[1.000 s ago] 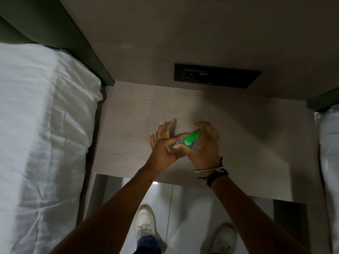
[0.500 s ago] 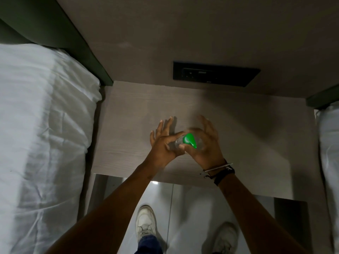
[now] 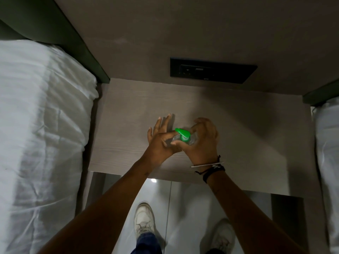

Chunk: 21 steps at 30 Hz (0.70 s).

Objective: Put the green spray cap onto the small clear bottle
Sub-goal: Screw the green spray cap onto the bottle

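Both hands are up over the middle of the desk [image 3: 128, 114], and the action is right between them. The right hand [image 3: 200, 142] is wrapped around the small clear bottle [image 3: 192, 141], fingers curled over the far side, thumb pressing in from the near side. On top sits the green spray cap [image 3: 182, 133], its nozzle pointing left and away. The left hand [image 3: 159, 138] comes in from the other side: thumb and forefinger reach toward the cap's collar while the other fingers fan out wide, gripping nothing. Whether those two fingertips actually pinch the collar, I cannot tell; the spot is small and dim.

The cap looks to be on the neck already, so this reads as the seating or twisting stage, near the end of the job. How far it is threaded is hidden.

Handling: the bottle looks light and thin-walled, probably smooth plastic, so it may flex and slip if squeezed hard. Best held low around the body, as the right hand has it. The cap seems stiff; the round collar is the place to turn it, not the long nozzle, which would lever it crooked.

White bedding [image 3: 42, 116] lies to the left, a dark socket panel [image 3: 212, 73] on the wall behind.
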Each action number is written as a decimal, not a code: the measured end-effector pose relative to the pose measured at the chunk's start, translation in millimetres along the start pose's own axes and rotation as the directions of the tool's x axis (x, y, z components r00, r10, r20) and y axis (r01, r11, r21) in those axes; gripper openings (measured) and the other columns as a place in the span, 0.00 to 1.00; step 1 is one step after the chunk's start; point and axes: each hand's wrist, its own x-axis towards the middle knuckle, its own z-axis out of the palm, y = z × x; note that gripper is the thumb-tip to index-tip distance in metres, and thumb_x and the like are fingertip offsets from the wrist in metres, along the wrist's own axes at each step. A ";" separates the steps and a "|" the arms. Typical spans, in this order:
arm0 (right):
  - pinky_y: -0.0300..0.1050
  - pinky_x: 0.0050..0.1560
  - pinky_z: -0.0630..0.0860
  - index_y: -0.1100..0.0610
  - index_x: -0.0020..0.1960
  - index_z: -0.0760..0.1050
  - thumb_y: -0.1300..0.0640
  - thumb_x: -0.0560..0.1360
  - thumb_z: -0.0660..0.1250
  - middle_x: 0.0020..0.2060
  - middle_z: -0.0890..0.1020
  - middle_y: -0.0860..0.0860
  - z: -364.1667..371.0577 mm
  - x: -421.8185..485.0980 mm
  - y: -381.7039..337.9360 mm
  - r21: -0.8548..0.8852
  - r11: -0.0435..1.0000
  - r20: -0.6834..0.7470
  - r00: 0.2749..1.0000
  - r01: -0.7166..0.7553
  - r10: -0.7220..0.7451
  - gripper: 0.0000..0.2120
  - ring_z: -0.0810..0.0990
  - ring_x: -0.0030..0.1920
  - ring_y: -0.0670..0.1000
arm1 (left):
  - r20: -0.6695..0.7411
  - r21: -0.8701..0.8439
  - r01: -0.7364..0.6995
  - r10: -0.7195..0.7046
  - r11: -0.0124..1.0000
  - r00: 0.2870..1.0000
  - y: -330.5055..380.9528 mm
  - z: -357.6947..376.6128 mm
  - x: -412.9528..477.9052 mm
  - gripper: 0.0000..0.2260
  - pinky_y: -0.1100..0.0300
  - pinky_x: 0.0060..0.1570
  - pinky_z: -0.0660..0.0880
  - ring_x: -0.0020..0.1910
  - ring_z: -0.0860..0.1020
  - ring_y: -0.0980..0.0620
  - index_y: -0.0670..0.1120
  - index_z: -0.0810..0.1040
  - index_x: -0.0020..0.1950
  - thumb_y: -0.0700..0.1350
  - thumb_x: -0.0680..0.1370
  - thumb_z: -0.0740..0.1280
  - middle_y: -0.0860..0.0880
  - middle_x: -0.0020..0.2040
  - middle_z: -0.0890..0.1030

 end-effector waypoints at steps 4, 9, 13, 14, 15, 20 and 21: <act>0.62 0.69 0.60 0.50 0.58 0.75 0.47 0.60 0.78 0.71 0.67 0.54 -6.5 1.6 9.4 0.051 0.996 0.100 0.992 0.069 -0.074 0.28 0.60 0.72 0.58 | 0.099 -0.090 0.016 -0.007 0.996 0.995 3.3 -7.7 0.6 0.15 0.45 0.71 0.39 0.77 0.45 0.50 0.52 0.81 0.51 0.55 0.67 0.75 0.54 0.78 0.54; 0.62 0.64 0.64 0.51 0.47 0.81 0.51 0.62 0.76 0.62 0.78 0.48 -8.2 4.7 1.3 -0.029 0.992 0.030 0.992 0.121 -0.120 0.14 0.65 0.70 0.56 | 0.134 -0.069 0.062 -0.052 0.996 0.990 12.3 -19.3 6.1 0.23 0.47 0.71 0.37 0.77 0.43 0.50 0.50 0.79 0.59 0.54 0.66 0.76 0.52 0.79 0.52; 0.62 0.60 0.66 0.52 0.46 0.81 0.49 0.62 0.74 0.58 0.79 0.50 -7.7 -1.6 -6.7 -0.101 0.990 -0.020 0.995 0.097 -0.100 0.15 0.67 0.68 0.57 | 0.175 -0.052 0.055 -0.046 0.997 0.983 14.0 -25.9 6.5 0.24 0.46 0.71 0.37 0.77 0.42 0.49 0.48 0.78 0.61 0.52 0.67 0.75 0.51 0.79 0.51; 0.63 0.61 0.65 0.52 0.47 0.81 0.48 0.62 0.75 0.60 0.78 0.51 -10.5 -2.4 -7.0 -0.105 0.989 -0.005 0.994 0.108 -0.109 0.16 0.66 0.69 0.57 | 0.180 -0.050 0.048 -0.038 0.998 0.983 14.6 -26.4 5.9 0.23 0.45 0.71 0.37 0.77 0.42 0.49 0.48 0.78 0.60 0.51 0.67 0.76 0.50 0.79 0.51; 0.63 0.62 0.65 0.52 0.49 0.80 0.46 0.62 0.75 0.62 0.76 0.52 -14.5 -2.7 -6.7 -0.097 0.987 0.015 0.991 0.131 -0.131 0.19 0.65 0.69 0.58 | 0.187 -0.053 0.044 -0.033 0.998 0.982 15.2 -26.9 5.2 0.22 0.45 0.71 0.37 0.77 0.42 0.48 0.48 0.78 0.60 0.50 0.67 0.76 0.50 0.79 0.52; 0.65 0.62 0.66 0.53 0.47 0.82 0.50 0.66 0.74 0.62 0.77 0.53 -41.4 9.2 -19.7 -0.095 0.953 0.066 0.957 0.288 -0.282 0.12 0.67 0.68 0.59 | 0.213 -0.115 0.055 -0.030 0.992 0.977 15.4 -30.7 6.6 0.22 0.46 0.72 0.37 0.77 0.42 0.49 0.49 0.79 0.59 0.47 0.66 0.77 0.51 0.79 0.52; 0.66 0.61 0.65 0.52 0.46 0.82 0.53 0.67 0.73 0.61 0.78 0.53 -45.8 13.1 -24.0 -0.122 0.939 0.107 0.945 0.322 -0.310 0.09 0.67 0.67 0.60 | 0.216 -0.120 0.050 -0.023 0.992 0.976 15.3 -31.4 7.1 0.21 0.46 0.71 0.36 0.77 0.42 0.50 0.49 0.79 0.59 0.48 0.66 0.77 0.51 0.79 0.52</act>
